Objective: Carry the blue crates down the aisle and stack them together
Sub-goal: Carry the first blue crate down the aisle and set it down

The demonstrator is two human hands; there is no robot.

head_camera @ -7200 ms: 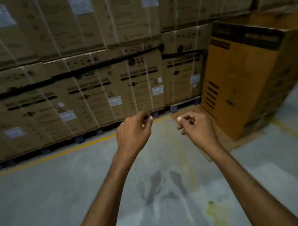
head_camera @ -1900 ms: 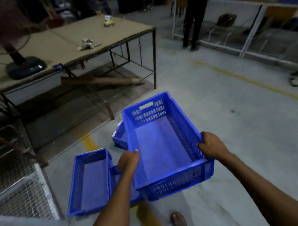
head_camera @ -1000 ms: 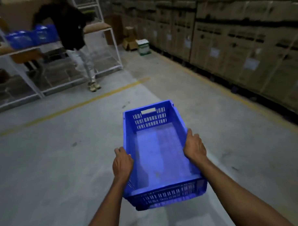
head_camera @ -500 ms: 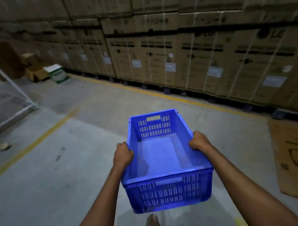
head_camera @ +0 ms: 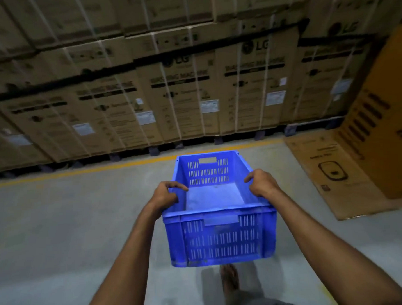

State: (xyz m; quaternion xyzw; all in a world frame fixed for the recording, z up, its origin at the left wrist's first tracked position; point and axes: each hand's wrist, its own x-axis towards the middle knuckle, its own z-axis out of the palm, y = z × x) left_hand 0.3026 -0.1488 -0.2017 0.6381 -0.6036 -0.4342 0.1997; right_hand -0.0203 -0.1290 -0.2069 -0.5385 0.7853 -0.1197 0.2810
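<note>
So, off to the left of the grip, a yellow floor line (head_camera: 82,171) runs along the foot of a wall of strapped LG washing machine cartons (head_camera: 182,96), which stand out past the crate's far end. The left hand (head_camera: 165,194) has its fingers curled tight over the left rim of the blue crate (head_camera: 221,233). The crate is empty, roughly level and held up off the concrete floor (head_camera: 61,225), with its slotted near wall facing the person. A bare foot (head_camera: 229,276) peeks out right below it. The right hand (head_camera: 262,184) is clamped over the right rim the same way, so it's a solid two-handed hold.

Right of the grip, a flattened cardboard sheet (head_camera: 328,170) lies on the floor, with a tall orange carton (head_camera: 381,123) standing beyond it.

Looks to me like the carrying leg, mid-walk. No other blue crates are in sight, so the next move probably calls for finding the stack, squaring this one over the top crate and lowering it evenly. I'd steer clear of that loose cardboard, it could slide underfoot.
</note>
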